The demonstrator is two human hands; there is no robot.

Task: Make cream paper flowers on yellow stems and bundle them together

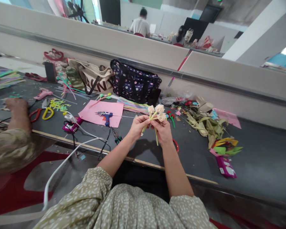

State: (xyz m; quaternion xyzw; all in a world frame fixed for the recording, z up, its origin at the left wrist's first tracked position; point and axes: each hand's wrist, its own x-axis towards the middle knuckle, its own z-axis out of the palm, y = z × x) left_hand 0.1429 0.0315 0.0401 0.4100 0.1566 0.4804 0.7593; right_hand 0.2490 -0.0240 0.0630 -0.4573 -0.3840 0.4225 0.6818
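Both my hands hold a small bunch of cream pipe-cleaner flowers (156, 111) with pale green stems above the dark table (264, 152). My left hand (138, 126) pinches the stems from the left side. My right hand (162, 130) grips them from the right, and one stem end sticks out below it. The three fuzzy flower heads stand just above my fingers. Part of a red scissors handle (176, 145) shows on the table under my right wrist.
A blue glue gun (106, 116) lies on a pink sheet (101, 113). Behind are a dotted dark bag (133, 83) and a beige tote (92, 76). Green and yellow scraps (212, 128) lie right. A co-worker's hand (15, 106) rests left, by yellow scissors (47, 113).
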